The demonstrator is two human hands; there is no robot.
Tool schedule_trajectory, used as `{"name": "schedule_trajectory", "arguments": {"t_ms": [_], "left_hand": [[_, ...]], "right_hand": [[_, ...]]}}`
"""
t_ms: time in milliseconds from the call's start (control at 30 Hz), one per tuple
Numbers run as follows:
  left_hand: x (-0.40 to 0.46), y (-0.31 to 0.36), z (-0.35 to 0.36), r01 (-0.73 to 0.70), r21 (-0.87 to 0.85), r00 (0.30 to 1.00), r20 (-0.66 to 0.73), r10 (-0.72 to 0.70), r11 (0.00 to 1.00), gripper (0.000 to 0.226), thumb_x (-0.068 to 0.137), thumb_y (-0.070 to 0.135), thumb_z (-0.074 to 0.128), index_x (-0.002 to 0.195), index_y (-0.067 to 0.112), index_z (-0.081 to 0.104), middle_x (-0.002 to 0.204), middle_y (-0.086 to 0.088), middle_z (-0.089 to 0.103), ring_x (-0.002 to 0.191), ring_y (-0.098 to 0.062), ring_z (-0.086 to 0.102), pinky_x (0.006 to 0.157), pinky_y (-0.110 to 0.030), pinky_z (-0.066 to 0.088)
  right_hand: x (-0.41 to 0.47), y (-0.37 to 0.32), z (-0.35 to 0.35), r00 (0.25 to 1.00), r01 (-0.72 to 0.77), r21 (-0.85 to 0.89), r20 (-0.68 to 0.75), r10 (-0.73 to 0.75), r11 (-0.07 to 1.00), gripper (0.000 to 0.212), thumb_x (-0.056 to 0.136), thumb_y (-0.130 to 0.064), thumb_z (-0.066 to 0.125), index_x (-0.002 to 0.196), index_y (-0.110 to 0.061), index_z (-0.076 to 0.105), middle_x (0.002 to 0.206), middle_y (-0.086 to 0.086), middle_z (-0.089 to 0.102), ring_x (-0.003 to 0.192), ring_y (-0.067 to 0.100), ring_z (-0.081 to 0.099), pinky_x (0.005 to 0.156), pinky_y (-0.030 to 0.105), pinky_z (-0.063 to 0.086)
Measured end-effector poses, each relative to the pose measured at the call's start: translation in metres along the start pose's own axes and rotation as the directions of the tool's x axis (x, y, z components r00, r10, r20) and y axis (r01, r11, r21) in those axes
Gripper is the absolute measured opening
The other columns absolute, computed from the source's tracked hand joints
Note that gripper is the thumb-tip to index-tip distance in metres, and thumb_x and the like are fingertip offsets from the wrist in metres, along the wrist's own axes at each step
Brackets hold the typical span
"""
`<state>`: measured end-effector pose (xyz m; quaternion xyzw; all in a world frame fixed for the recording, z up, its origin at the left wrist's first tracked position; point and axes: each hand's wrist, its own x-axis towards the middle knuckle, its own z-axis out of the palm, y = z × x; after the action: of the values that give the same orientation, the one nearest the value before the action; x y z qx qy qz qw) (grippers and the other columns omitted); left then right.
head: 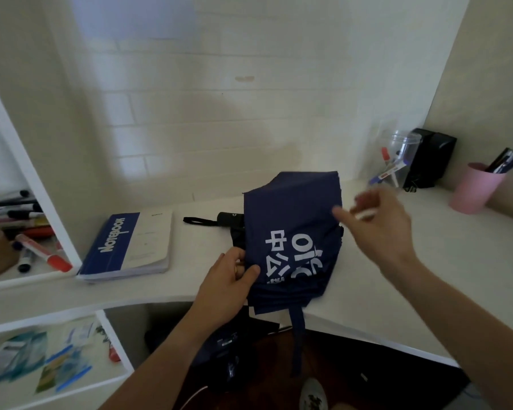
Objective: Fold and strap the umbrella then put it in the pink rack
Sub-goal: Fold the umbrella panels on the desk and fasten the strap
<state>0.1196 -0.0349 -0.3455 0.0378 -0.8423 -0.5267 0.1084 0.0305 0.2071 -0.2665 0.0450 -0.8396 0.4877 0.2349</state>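
Umbrella (290,232) lies half-folded at the desk's (427,276) front edge, left hand (225,279) pinching its navy canopy, right hand (379,220) spread loose and blurred above; the loose pleats could spring apart and the dangling strap (297,335) slip out of reach

White desk (427,261) against a pale tiled wall (219,84) (soft, dim light).

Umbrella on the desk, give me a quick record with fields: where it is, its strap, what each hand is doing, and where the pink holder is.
umbrella: navy, collapsed, lying on white desk
strap: loose, dangling over the desk edge
left hand: fingers pinching the canopy's near edge
right hand: open, blurred, above the canopy
pink cup: far right, holding pens
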Motion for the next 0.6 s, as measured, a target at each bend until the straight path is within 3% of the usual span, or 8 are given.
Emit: {"name": "schedule_trajectory", "arguments": {"t_ms": [67, 133, 267, 400, 500, 600], "left_hand": [[-0.001, 0.002, 0.0, 0.027, -0.096, 1.0, 0.0, -0.027, 0.995, 0.007, 0.101, 0.026, 0.057, 0.108, 0.024, 0.057, 0.097, 0.0, 0.077, 0.088, -0.011, 0.074, 0.083, -0.035, 0.06], [-0.001, 0.004, 0.0, 0.055, -0.16, 0.998, -0.009, -0.057, 0.986, 0.009, 0.103, 0.026, 0.054, 0.111, 0.025, 0.056, 0.104, 0.0, 0.077, 0.092, -0.011, 0.074, 0.086, -0.035, 0.06], [0.0, 0.006, 0.002, 0.091, -0.191, 0.994, -0.038, -0.1, 0.977, 0.014, 0.103, 0.029, 0.054, 0.116, 0.023, 0.055, 0.109, -0.004, 0.075, 0.098, -0.017, 0.073, 0.092, -0.045, 0.059], [-0.001, 0.012, 0.004, 0.099, -0.21, 0.993, -0.049, -0.112, 0.973, 0.017, 0.103, 0.03, 0.054, 0.119, 0.022, 0.056, 0.108, -0.003, 0.076, 0.097, -0.017, 0.074, 0.091, -0.043, 0.06], [-0.003, 0.012, 0.001, 0.097, -0.212, 0.993, -0.045, -0.109, 0.972, 0.015, 0.103, 0.029, 0.054, 0.117, 0.023, 0.057, 0.107, -0.004, 0.077, 0.093, -0.016, 0.075, 0.088, -0.043, 0.061], [-0.006, 0.011, -0.003, 0.094, -0.222, 0.994, -0.042, -0.105, 0.971, 0.017, 0.103, 0.028, 0.055, 0.117, 0.02, 0.058, 0.104, -0.002, 0.078, 0.091, -0.015, 0.076, 0.087, -0.042, 0.061]], "right_hand": [[-0.024, 0.019, 0.001, 0.959, -0.194, 0.016, 0.215, 0.186, 0.981, 0.033, 0.075, -0.031, 0.086, 0.1, -0.021, 0.067, 0.096, -0.006, 0.073, 0.083, 0.017, 0.07, 0.074, 0.033, 0.052], [-0.034, 0.032, 0.0, 0.916, -0.241, 0.039, 0.339, 0.213, 0.97, 0.034, 0.073, -0.023, 0.088, 0.102, -0.023, 0.071, 0.1, -0.006, 0.074, 0.083, 0.018, 0.072, 0.071, 0.03, 0.052], [-0.049, 0.039, -0.004, 0.937, -0.285, 0.163, 0.254, 0.239, 0.945, 0.036, 0.071, -0.018, 0.09, 0.099, -0.022, 0.067, 0.093, -0.004, 0.075, 0.078, 0.018, 0.071, 0.066, 0.028, 0.05], [-0.062, 0.035, 0.002, 0.893, -0.294, 0.208, 0.408, 0.19, 0.933, 0.034, 0.069, -0.024, 0.092, 0.098, -0.024, 0.073, 0.091, -0.002, 0.078, 0.081, 0.018, 0.074, 0.068, 0.027, 0.051], [-0.061, 0.033, 0.004, 0.877, -0.354, 0.289, 0.433, 0.208, 0.889, 0.043, 0.072, -0.008, 0.088, 0.109, -0.017, 0.068, 0.092, 0.01, 0.078, 0.08, 0.022, 0.074, 0.071, 0.027, 0.053], [-0.057, 0.036, -0.004, 0.816, -0.476, 0.384, 0.528, 0.235, 0.791, 0.049, 0.077, 0.004, 0.08, 0.12, -0.008, 0.061, 0.099, 0.017, 0.078, 0.078, 0.021, 0.072, 0.069, 0.027, 0.055]]}}
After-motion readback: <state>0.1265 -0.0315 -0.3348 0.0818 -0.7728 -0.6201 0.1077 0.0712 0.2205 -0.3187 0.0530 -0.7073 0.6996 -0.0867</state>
